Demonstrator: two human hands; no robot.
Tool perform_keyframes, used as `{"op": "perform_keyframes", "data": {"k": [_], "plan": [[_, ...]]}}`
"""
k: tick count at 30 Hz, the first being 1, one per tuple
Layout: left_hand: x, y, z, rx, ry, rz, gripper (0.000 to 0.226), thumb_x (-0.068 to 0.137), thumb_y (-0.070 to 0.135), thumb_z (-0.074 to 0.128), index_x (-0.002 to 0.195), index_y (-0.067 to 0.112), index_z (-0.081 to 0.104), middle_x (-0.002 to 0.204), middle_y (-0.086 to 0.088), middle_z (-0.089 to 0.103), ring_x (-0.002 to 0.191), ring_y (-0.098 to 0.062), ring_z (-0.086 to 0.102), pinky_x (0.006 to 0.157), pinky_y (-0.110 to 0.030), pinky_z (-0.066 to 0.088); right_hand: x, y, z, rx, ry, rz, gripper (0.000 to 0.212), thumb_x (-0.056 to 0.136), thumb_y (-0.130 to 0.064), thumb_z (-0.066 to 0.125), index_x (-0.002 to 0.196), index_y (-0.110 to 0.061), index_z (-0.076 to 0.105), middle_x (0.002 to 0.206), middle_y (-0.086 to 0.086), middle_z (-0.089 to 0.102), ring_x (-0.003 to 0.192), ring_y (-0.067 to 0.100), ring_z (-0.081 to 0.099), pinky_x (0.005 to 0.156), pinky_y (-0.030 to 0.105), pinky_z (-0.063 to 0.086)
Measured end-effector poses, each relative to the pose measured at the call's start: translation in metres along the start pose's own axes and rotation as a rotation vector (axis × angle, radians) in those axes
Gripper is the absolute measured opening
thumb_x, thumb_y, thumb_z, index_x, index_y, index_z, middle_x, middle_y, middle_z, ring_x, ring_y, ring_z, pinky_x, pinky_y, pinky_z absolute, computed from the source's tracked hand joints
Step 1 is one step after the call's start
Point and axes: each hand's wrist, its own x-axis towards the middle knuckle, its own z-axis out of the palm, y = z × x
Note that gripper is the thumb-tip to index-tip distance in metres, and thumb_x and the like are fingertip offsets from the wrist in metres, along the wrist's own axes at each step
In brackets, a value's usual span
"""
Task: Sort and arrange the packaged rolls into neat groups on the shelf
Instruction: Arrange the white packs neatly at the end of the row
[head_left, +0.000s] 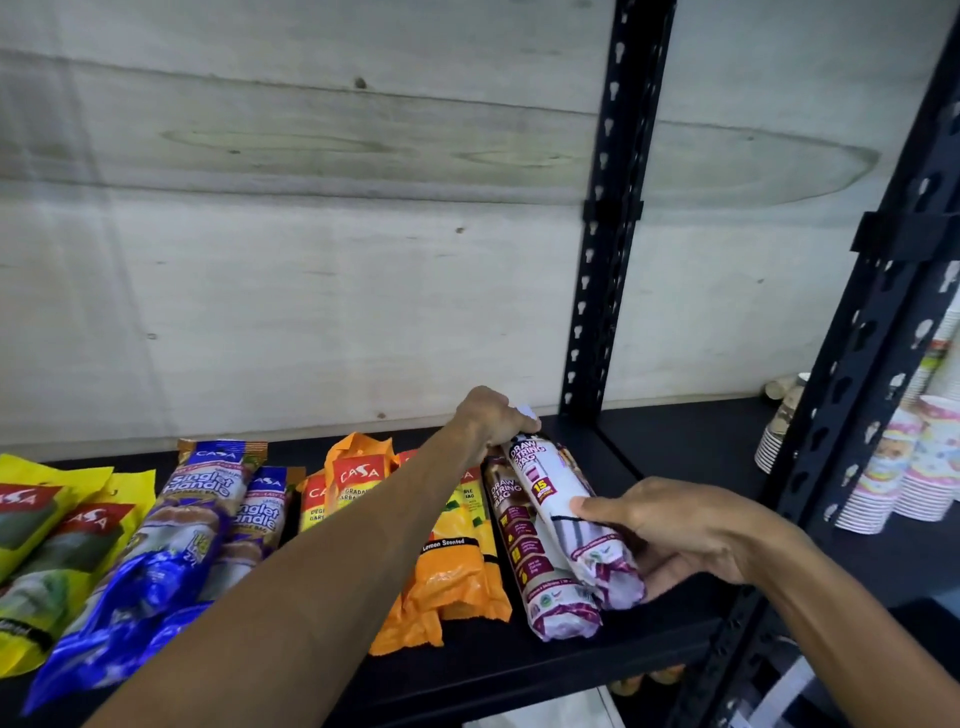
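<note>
The left forearm (291, 587) covers most of the orange packs (457, 566) and one blue roll (260, 519). The yellow packs (36, 545) run off the left edge. Stacked paper cups (904, 467) sit partly behind the black upright (852, 374).

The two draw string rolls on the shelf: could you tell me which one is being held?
The right roll, gripped by both hands; the left roll lies untouched beside it.
</note>
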Motion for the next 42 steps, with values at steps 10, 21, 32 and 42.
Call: {"op": "perform_keyframes", "data": {"k": [10,21,32,42], "plan": [[0.007,-0.012,0.01,0.437,-0.011,0.061,0.04,0.084,0.036,0.069,0.105,0.001,0.068,0.103,-0.013,0.073,0.093,-0.03,0.07,0.087,-0.042,0.059,0.012,-0.009,0.003,-0.221,0.126,0.038,0.051,0.084,-0.055,0.07,0.113,-0.012,0.069,0.091,0.001,0.079,0.084,0.017,0.076,0.066,0.027,0.062],[-0.005,-0.022,-0.006,0.325,-0.097,-0.069,0.018,0.095,0.012,0.055,0.097,0.0,0.068,0.086,-0.01,0.067,0.058,-0.018,0.052,0.045,-0.025,0.042,0.036,-0.039,0.032,-0.534,0.415,0.07,0.094,0.072,-0.064,0.074,0.138,-0.004,0.043,0.13,0.012,0.06,0.112,0.03,0.062,0.091,0.038,0.053],[-0.004,-0.023,-0.003,0.177,-0.048,-0.075,0.028,0.097,0.017,0.047,0.108,-0.001,0.065,0.109,-0.015,0.067,0.092,-0.029,0.066,0.082,-0.037,0.059,0.034,-0.042,0.03,-0.205,0.309,-0.045,0.033,0.082,-0.039,0.068,0.086,-0.006,0.064,0.09,0.013,0.074,0.085,0.029,0.072,0.084,0.039,0.058],[-0.005,-0.026,0.001,0.186,-0.071,-0.044,0.023,0.092,0.016,0.062,0.105,0.0,0.07,0.104,-0.013,0.073,0.076,-0.017,0.064,0.061,-0.025,0.055,0.035,-0.02,0.008,0.112,0.216,-0.052,0.023,0.099,-0.017,0.053,0.108,-0.001,0.067,0.103,0.017,0.075,0.102,0.033,0.071,0.097,0.051,0.054]]}}
